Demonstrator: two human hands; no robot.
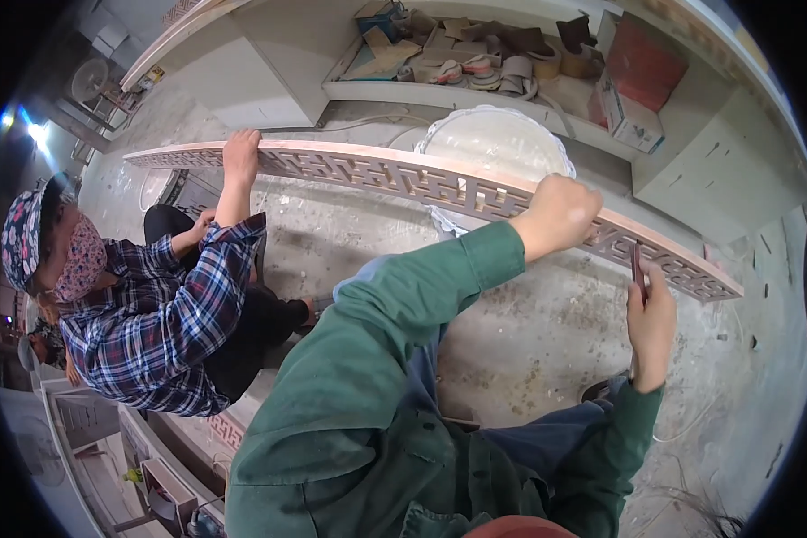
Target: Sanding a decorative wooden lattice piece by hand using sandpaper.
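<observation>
A long, narrow wooden panel with cut-out fretwork (368,177) runs from far left to near right in front of me. My left hand (560,211) is closed around its upper edge, right of the middle. Below the panel's right part, my right hand (653,318) pinches a thin, dark reddish-brown flat strip (637,262). That strip's upper end meets the fretwork; whether it goes into an opening I cannot tell. A co-worker's hand (241,154) grips the same panel toward its left end.
Behind the panel stands a round white top with a scalloped rim (498,134). A low shelf (439,92) beyond it holds sandpaper pieces and rolls. The co-worker in a plaid shirt (152,314) sits at my left. Cords lie on the stained floor (529,345).
</observation>
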